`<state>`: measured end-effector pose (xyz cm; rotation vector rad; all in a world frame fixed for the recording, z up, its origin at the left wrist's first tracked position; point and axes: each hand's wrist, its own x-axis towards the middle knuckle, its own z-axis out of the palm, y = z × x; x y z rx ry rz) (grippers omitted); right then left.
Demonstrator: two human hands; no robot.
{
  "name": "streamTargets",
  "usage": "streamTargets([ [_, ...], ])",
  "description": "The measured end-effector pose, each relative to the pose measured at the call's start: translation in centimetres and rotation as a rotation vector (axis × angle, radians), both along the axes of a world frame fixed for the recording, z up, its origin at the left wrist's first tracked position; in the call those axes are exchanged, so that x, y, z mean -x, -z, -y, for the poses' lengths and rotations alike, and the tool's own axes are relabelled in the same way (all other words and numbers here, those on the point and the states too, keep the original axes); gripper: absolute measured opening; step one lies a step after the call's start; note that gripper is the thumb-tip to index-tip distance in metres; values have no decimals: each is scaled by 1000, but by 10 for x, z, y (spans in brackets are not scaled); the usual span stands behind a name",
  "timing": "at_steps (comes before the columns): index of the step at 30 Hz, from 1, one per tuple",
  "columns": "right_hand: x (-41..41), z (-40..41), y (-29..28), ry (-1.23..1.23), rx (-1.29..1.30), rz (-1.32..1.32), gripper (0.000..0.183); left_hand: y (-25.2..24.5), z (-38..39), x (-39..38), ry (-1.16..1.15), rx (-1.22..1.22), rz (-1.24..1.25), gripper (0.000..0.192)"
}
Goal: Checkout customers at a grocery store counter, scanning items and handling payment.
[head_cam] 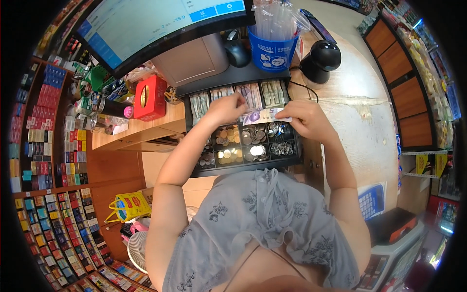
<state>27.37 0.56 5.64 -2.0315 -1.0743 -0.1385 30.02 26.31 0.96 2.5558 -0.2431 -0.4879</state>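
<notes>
A purple banknote (255, 116) is pinched at its right end by my right hand (306, 118). It lies slantwise above the open cash drawer (248, 166), over the line between the note slots and the coin cups. My left hand (227, 109) hovers at the left end of the note with its fingers curled; whether it grips anything is hidden. Behind it, several slots hold banknotes (273, 93) under wire clips. Gold-coloured coins (228, 135) and silver-coloured coins (253, 135) fill cups in front. Small metal pieces (281, 148) lie in the right-hand cups.
Above the drawer stand a monitor (146, 33), a mouse (237, 53) and a blue tub (273, 51) of wrapped straws. A black scanner (321, 60) is on the right counter. At left are a red tissue box (150, 98) and shelves of packs (47, 116).
</notes>
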Motion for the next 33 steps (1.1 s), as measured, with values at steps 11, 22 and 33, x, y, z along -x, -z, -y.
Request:
streamTargets([
  [11,-10,-46,39,167,220,369,26,-20,-35,-18,-224,858,-215,24],
  [22,-22,-43,-15,18,176,115,26,-27,-36,62,196,166,640,21],
  [33,-99,-102,-77,425,-27,856,37,-17,-112,159,-28,303,-325,30],
])
